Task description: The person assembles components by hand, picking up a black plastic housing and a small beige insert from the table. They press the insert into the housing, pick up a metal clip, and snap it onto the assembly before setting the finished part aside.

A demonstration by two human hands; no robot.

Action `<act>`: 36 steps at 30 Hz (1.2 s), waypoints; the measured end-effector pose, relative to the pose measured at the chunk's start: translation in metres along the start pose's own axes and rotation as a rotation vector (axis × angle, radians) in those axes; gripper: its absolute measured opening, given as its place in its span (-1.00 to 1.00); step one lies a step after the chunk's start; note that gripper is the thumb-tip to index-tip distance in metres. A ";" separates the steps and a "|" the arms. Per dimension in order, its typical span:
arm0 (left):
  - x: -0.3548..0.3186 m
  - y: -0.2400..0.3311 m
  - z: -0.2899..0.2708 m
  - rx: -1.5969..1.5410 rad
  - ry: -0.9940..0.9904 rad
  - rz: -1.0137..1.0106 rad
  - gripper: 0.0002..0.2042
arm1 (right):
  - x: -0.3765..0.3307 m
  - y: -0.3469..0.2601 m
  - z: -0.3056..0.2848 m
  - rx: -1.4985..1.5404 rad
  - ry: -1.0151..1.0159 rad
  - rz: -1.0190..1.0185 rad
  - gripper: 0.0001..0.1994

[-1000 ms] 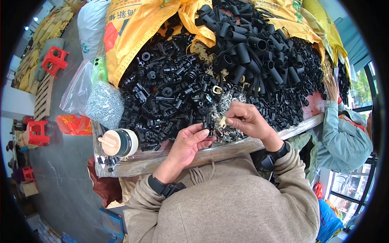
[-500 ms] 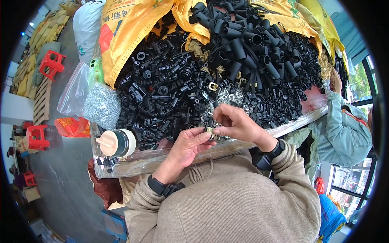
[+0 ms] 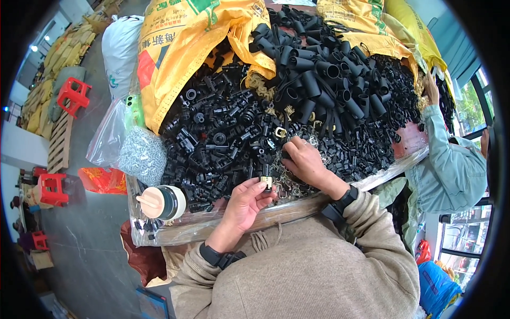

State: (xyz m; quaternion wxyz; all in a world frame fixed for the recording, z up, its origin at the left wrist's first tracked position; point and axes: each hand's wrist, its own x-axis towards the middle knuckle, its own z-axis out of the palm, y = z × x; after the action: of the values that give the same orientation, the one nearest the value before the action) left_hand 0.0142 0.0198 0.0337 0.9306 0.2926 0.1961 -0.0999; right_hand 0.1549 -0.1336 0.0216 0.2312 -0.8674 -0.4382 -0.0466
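My left hand [image 3: 245,206] pinches a small black plastic part with a cream-yellow piece [image 3: 266,183] on it, held upright above the table's near edge. To its right and a little farther off, my right hand [image 3: 307,162] reaches down into a pile of small metal clips [image 3: 291,187], its fingers curled together. Whatever its fingertips grip is hidden. Past my hands on the left lies a heap of black plastic fittings [image 3: 212,138]. Black tubes [image 3: 319,85] are piled at the far middle, with smaller black pieces [image 3: 350,154] to the right.
A cup with a pale lid [image 3: 169,203] stands at the table's left corner, beside a clear bag of silvery screws [image 3: 142,158]. Yellow woven sacks [image 3: 196,26] line the far side. At right, another person's arm [image 3: 436,125] reaches to the heap. Red stools [image 3: 74,97] stand on the floor.
My hands were together at the small part. The right hand has moved away and down onto the metal clips, while the left keeps the part. The view has shifted slightly.
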 end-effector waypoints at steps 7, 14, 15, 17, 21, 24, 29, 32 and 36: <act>0.001 -0.002 0.000 -0.008 0.005 0.015 -0.80 | -0.008 0.002 -0.008 0.220 0.113 -0.097 -0.75; 0.004 -0.004 0.009 0.046 -0.009 0.005 -0.80 | -0.017 -0.033 -0.033 0.556 0.059 -0.051 -0.71; 0.004 -0.005 0.010 0.052 -0.018 0.002 -0.80 | -0.018 -0.038 -0.033 0.599 0.038 -0.074 -0.71; 0.004 -0.007 0.007 0.054 -0.029 -0.010 -0.80 | -0.020 -0.041 -0.032 0.644 0.014 -0.093 -0.71; 0.003 -0.011 0.004 0.090 -0.062 -0.025 -0.81 | -0.021 -0.041 -0.027 0.614 0.016 -0.119 -0.70; 0.001 -0.012 0.005 0.145 -0.079 -0.025 -0.81 | -0.021 -0.041 -0.025 0.528 0.048 -0.231 -0.70; 0.000 -0.005 0.012 0.260 -0.125 -0.001 -0.80 | -0.018 -0.031 -0.032 0.606 -0.006 -0.237 -0.68; 0.000 -0.001 0.011 0.336 -0.125 0.030 -0.79 | 0.004 -0.001 -0.036 0.343 0.256 -0.194 -0.73; 0.003 -0.001 0.004 0.358 -0.188 0.020 -0.78 | 0.041 0.057 -0.033 -0.177 0.280 -0.098 -0.67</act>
State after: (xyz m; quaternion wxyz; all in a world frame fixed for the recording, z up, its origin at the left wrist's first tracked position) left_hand 0.0177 0.0167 0.0350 0.8788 0.4447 0.0845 -0.1508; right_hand 0.2290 -0.1466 0.0417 0.2101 -0.8469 -0.4378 -0.2166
